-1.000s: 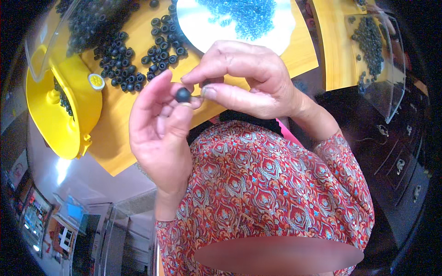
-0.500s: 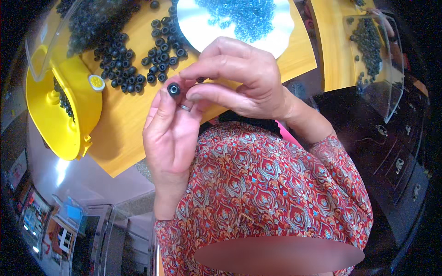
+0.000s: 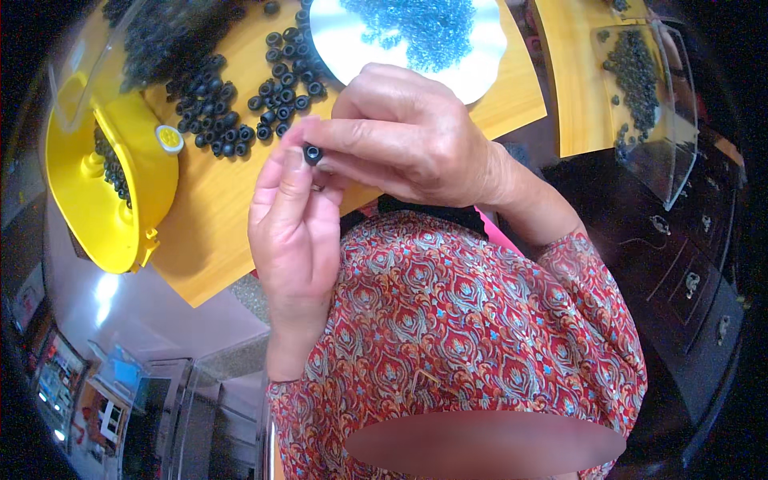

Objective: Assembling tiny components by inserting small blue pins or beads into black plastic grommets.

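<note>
My left hand (image 3: 294, 228) is closed, pinching a small black ring-shaped cap (image 3: 313, 154) between thumb and fingertips. A pale ring shows inside the cap's hole, which faces up. My right hand (image 3: 416, 140) closes on the same cap from the right, its index finger lying along the far side. Its thumb is mostly hidden under the fingers. Beyond my hands, several loose black caps (image 3: 212, 112) like it lie on the yellow wooden table (image 3: 212, 216). A white plate (image 3: 484, 76) holds a heap of small clear bluish pieces (image 3: 428, 32).
At the left edge stands a yellow bin (image 3: 156, 188) with black caps inside. A clear container (image 3: 64, 96) with a dark heap is behind it. On the right, another clear tray (image 3: 676, 152) holds dark pieces on a second table (image 3: 572, 96). Dark drawers (image 3: 680, 256) stand below it.
My right hand has moved left and its fingers have closed against the cap. The dark bit between its fingertips is now out of sight. The cap has shifted slightly right.
</note>
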### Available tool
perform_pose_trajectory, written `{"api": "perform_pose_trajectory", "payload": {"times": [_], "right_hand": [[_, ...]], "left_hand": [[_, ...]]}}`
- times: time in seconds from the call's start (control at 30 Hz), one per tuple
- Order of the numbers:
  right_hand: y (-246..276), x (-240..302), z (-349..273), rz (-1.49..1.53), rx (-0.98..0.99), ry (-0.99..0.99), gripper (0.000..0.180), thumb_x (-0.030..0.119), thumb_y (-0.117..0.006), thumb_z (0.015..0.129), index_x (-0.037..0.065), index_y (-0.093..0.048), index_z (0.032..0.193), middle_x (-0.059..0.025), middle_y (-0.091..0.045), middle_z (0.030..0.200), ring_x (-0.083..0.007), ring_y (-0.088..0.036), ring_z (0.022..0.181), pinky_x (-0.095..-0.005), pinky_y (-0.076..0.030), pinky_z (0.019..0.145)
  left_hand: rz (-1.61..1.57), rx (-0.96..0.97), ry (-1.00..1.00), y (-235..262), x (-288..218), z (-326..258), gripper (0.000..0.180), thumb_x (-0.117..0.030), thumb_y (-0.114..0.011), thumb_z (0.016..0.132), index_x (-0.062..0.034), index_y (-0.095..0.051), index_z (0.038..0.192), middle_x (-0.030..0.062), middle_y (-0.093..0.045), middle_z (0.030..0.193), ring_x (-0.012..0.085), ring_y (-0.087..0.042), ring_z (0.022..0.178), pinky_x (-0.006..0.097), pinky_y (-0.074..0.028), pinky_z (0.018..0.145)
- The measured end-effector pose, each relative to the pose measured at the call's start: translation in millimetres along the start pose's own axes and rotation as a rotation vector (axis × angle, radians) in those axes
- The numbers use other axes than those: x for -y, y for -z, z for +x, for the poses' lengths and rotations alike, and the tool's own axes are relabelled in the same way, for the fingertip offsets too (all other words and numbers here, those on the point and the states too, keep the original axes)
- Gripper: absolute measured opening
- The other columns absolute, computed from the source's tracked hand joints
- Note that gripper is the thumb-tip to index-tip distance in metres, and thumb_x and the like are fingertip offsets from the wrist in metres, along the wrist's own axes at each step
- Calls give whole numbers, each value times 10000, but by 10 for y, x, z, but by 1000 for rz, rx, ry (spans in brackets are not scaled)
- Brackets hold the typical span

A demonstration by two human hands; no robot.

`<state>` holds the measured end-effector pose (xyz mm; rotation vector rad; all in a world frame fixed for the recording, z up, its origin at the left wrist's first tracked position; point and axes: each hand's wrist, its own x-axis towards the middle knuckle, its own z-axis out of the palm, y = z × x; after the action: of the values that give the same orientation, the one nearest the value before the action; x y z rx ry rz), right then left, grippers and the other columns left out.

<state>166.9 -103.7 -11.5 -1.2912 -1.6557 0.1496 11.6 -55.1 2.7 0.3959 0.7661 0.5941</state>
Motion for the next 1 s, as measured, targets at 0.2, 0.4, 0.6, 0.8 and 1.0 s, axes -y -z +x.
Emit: {"api": "perform_pose_trajectory", "payload": {"times": [0.2,0.4,0.6,0.8,1.0], "right_hand": [[39,43,42,-184,66,91,300,102,-726,613,31,-633,890,-49,-540,714,-207,-547,630,-329,-431,540],[-27,32,-23,12,46,9,289,117,-740,686,41,-663,954,-65,-558,734,-227,-564,659,-331,-453,567],[-145,-41,-11,-44,7,-14,314,131,-745,695,59,-665,990,-71,-565,742,-227,-569,669,-319,-456,574],[-169,-85,1,-143,40,49,334,142,-752,673,58,-659,983,-69,-566,749,-226,-569,665,-315,-457,565],[-129,-31,51,-119,52,42,294,166,-709,664,51,-644,927,-61,-552,756,-233,-572,698,-333,-469,591]], "left_hand": [[225,4,-155,60,-29,-69,259,-93,-562,913,57,-532,1122,125,-608,1022,173,-595,921,320,-483,864],[43,78,-81,208,35,-27,248,-103,-564,912,45,-543,1110,125,-621,1025,190,-602,935,341,-482,883],[-216,167,52,314,-4,103,238,-155,-533,934,15,-562,1099,92,-610,1065,168,-566,996,370,-424,965],[-273,201,64,335,58,181,246,-165,-525,941,17,-557,1102,73,-587,1039,138,-530,985,351,-406,974],[-286,233,104,287,41,174,302,-175,-486,960,40,-509,1170,83,-578,1056,142,-532,984,344,-408,969]]}}
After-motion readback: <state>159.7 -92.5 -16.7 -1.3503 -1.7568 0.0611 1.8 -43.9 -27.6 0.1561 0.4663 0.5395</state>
